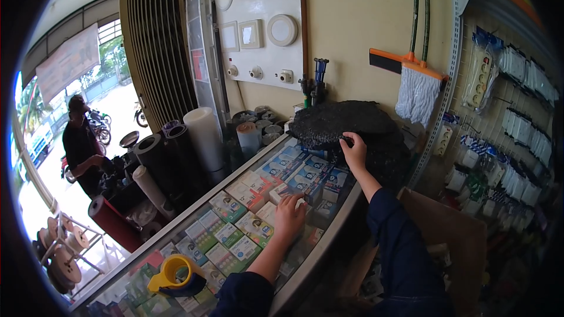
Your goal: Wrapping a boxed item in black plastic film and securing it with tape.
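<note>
A glass-topped display counter point(253, 163) stands before me, with boxed light bulbs point(246, 224) showing through the glass. My left hand point(290, 216) rests on the glass with its fingers a little bent and apart, and nothing shows in it. At the counter's far end lies a pile of rough black sheet material point(343, 119), its front edge grainy. My right hand point(354, 152) pinches that edge between thumb and forefinger. A yellow and blue tape dispenser point(178, 273) sits on the glass, nearer to me and left of my left hand.
Rolls of sheeting, one of them white point(203, 136), stand beyond the counter. A person point(81, 149) is at the left by the open shopfront. Lamps hang on a white board point(260, 4). A mop point(418, 92) leans on the wall, beside racks of packaged sockets point(480, 79). A cardboard box point(449, 224) stands at right.
</note>
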The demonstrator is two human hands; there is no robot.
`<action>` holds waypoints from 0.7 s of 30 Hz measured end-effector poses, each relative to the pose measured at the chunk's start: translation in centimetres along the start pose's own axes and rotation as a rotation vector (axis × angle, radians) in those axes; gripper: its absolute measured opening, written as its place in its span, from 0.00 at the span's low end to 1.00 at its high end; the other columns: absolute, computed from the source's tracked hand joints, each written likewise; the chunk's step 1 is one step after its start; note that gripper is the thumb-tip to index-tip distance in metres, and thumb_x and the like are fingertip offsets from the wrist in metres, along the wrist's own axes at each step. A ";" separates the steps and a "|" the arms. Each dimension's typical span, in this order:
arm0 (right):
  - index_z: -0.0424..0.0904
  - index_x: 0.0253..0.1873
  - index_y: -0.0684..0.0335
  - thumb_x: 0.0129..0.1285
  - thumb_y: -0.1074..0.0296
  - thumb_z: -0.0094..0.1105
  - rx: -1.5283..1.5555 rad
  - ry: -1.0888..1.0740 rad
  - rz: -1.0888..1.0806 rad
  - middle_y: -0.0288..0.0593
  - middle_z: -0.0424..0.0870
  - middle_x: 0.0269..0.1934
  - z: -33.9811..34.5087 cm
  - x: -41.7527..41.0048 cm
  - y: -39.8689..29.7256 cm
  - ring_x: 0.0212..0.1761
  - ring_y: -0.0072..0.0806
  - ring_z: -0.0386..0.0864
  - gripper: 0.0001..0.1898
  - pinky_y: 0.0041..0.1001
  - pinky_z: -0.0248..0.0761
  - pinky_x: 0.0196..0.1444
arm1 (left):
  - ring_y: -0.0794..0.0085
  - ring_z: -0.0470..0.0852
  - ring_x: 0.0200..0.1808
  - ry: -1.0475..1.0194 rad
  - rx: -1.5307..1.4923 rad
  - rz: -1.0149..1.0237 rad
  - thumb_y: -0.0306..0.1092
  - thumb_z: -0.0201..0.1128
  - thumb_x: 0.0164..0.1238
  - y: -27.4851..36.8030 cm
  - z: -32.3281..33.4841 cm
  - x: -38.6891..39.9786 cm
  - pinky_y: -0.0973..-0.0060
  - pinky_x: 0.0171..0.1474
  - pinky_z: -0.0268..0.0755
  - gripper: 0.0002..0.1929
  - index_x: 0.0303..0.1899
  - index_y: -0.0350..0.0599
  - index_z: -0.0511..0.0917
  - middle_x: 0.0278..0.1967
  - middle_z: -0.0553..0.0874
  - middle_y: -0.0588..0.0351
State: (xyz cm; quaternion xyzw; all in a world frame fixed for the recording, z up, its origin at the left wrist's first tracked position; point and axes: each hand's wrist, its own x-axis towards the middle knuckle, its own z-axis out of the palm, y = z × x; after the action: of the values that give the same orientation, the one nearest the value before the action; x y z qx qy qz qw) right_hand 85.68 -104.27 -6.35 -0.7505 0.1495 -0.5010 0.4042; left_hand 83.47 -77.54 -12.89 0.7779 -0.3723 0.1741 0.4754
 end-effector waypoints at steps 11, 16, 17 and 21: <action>0.57 0.63 0.63 0.64 0.75 0.53 0.699 -0.385 0.171 0.43 0.75 0.44 -3.2 -10.3 -11.6 0.31 0.21 0.80 0.24 0.19 0.75 0.35 | 0.61 0.78 0.47 -0.033 -0.566 -0.216 0.39 0.59 0.62 0.9 1.2 -0.2 0.68 0.45 0.70 0.26 0.59 0.45 0.62 0.45 0.81 0.53; 0.55 0.65 0.62 0.66 0.72 0.50 0.651 -0.733 0.323 0.45 0.77 0.42 -4.5 -18.3 -11.7 0.30 0.24 0.81 0.24 0.23 0.78 0.33 | 0.66 0.78 0.41 0.156 -1.477 -0.537 0.48 0.60 0.62 -9.0 1.4 -0.3 0.70 0.37 0.72 0.31 0.62 0.50 0.56 0.45 0.77 0.55; 0.56 0.65 0.61 0.66 0.72 0.49 0.482 -0.797 0.295 0.45 0.77 0.41 -5.8 -18.3 -10.4 0.31 0.25 0.82 0.23 0.24 0.78 0.31 | 0.67 0.78 0.39 0.197 -1.434 -0.647 0.47 0.61 0.62 -6.2 1.0 0.1 0.71 0.36 0.72 0.31 0.62 0.51 0.56 0.44 0.76 0.54; 0.60 0.63 0.61 0.65 0.72 0.51 0.421 -0.892 0.311 0.42 0.80 0.35 -7.7 -19.3 -10.3 0.28 0.23 0.81 0.22 0.20 0.76 0.26 | 0.63 0.79 0.44 0.314 -1.118 -0.831 0.40 0.60 0.61 -2.6 -2.8 -0.3 0.66 0.49 0.72 0.21 0.53 0.42 0.68 0.41 0.79 0.52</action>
State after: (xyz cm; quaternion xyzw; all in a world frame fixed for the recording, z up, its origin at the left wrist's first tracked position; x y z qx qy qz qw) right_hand 68.36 -89.21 -9.41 -0.7624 -0.0317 -0.0856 0.6407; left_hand 85.43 -74.30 -13.31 0.4612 -0.0057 -0.1285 0.8779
